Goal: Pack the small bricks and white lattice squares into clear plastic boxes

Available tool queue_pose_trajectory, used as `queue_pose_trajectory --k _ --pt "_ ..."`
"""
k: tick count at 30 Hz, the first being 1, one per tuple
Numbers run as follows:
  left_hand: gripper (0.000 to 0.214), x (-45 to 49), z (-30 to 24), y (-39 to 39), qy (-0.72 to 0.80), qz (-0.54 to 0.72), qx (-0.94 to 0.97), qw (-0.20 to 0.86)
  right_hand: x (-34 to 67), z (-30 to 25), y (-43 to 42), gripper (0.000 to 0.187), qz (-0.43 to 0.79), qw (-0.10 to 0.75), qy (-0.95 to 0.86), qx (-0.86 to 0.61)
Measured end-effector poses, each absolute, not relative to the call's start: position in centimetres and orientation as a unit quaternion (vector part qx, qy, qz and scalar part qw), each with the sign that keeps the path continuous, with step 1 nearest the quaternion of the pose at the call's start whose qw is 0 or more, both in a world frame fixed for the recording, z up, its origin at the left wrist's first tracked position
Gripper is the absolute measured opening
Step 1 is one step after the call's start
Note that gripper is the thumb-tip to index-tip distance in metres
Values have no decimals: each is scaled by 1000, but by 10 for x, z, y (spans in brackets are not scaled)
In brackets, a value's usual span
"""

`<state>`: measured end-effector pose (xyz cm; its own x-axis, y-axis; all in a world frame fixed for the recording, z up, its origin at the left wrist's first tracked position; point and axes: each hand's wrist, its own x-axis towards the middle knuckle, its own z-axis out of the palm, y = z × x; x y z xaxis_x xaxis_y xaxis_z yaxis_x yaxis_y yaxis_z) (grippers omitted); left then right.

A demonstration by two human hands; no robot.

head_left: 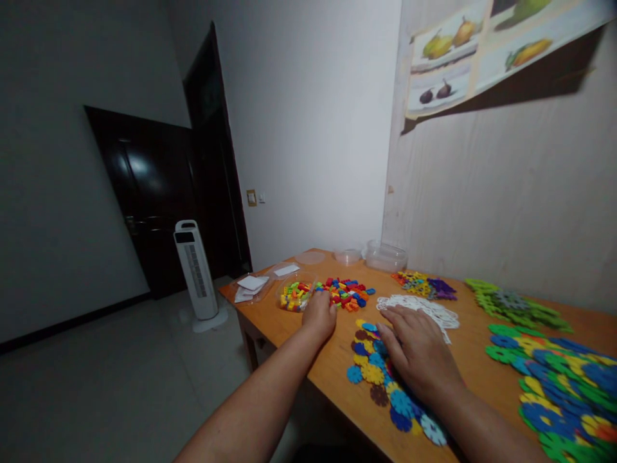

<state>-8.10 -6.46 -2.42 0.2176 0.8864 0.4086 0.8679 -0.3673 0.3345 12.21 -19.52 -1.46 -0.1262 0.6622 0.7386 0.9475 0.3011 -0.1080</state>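
Observation:
My left hand (319, 313) reaches across the wooden table (337, 366), its fingers curled at the near edge of a heap of small coloured building bricks (347, 292); what it grips is hidden. My right hand (417, 350) lies flat, fingers stretched out, on a spread of coloured flower-shaped plastic discs (371, 370). Just beyond its fingertips sits a pile of white discs (424, 308).
A clear tub of coloured bricks (293, 296), lids and white cards (251, 285) are at the table's far left corner. Clear containers (385, 255) stand by the wall. More disc piles lie to the right: yellow and purple (424, 285), green (515, 305), mixed (563, 379). A white tower fan (195, 273) stands on the floor.

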Motion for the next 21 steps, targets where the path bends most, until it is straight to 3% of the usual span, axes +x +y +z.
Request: queue_pose_trajectory --k 8,16,21 --pt "27 -98 7 -86 490 434 756 2 129 -15 -193 37 -217 370 -714 -554" --pt "34 -131 15 -59 560 432 705 -57 136 -12 -191 34 -249 370 -692 -567" --pt "26 -124 4 -67 546 379 743 -78 147 -10 -191 35 -261 365 -673 -588"
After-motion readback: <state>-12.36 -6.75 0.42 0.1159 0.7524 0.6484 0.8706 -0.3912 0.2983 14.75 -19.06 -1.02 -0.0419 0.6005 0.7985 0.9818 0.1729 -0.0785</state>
